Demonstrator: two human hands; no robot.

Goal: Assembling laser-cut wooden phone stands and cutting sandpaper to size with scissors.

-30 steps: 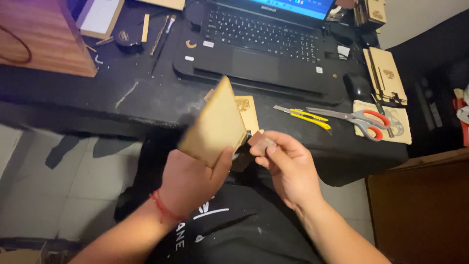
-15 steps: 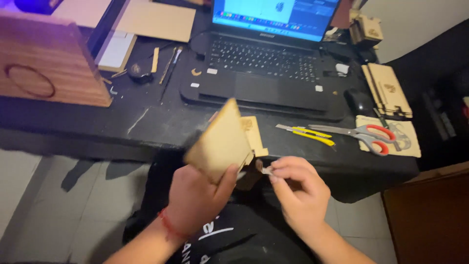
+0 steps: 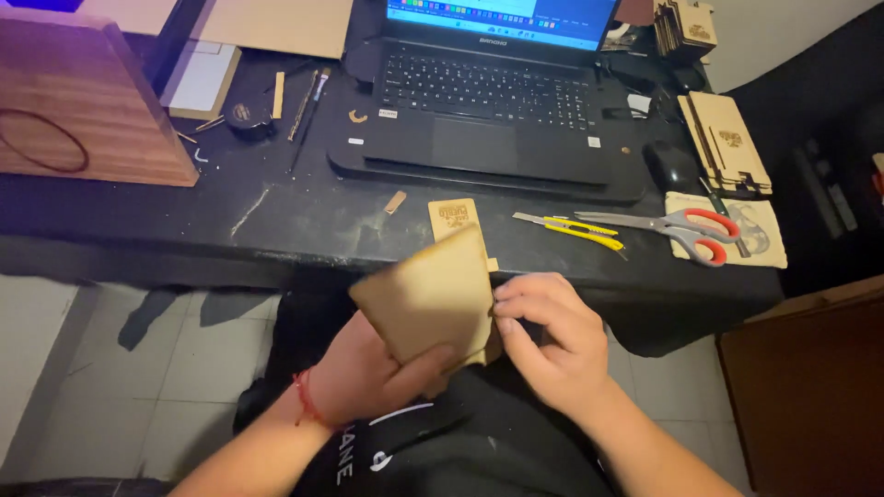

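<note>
A thin tan board (image 3: pixel 431 299), roughly rectangular with a rounded corner, is held over my lap below the black desk's front edge. My left hand (image 3: pixel 368 377) grips it from underneath, thumb on its lower face; a red string circles that wrist. My right hand (image 3: pixel 545 336) presses its fingertips against the board's right edge, fingers curled; whatever small thing it pinches there is hidden. A small engraved wooden tag (image 3: pixel 456 221) lies on the desk just above the board.
On the black desk (image 3: pixel 276 221) sit an open laptop (image 3: pixel 488 110), a yellow utility knife (image 3: pixel 571 227), red-handled scissors (image 3: pixel 686 230), a mouse (image 3: pixel 672 166), wooden cut pieces (image 3: pixel 727 143) at right and a large wooden box (image 3: pixel 78 101) at left. Tiled floor lies below left.
The board has tilted flatter and come lower toward my lap. My right hand has closed in onto its right edge. The view has shifted slightly.
</note>
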